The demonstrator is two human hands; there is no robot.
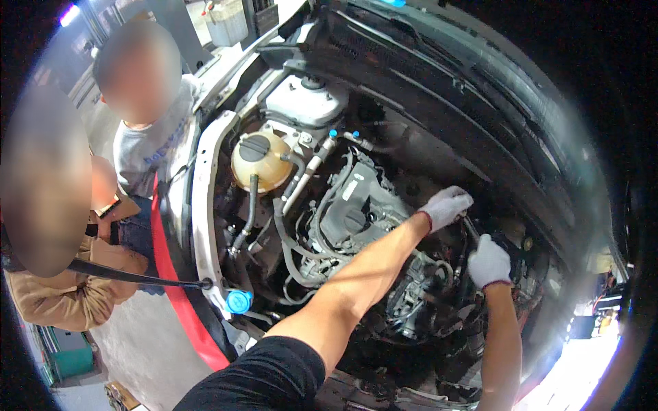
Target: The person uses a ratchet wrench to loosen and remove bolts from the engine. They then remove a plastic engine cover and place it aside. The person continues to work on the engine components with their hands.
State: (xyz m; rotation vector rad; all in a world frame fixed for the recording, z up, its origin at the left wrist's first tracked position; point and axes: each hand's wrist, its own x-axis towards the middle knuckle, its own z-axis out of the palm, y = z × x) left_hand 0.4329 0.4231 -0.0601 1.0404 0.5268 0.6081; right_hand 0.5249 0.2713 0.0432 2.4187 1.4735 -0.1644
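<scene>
Engine point(358, 195) sits at centre; toward four o'clock our right hand point(490, 261) grips a slim tool point(472, 230), our left hand point(445, 206) curled by its tip, hold unclear; we seem underway, remainder untellable

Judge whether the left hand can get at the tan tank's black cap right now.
Likely yes: the black cap sits exposed atop the tan tank, nothing visible covering it, though the left hand is off beyond the engine cover.
</scene>
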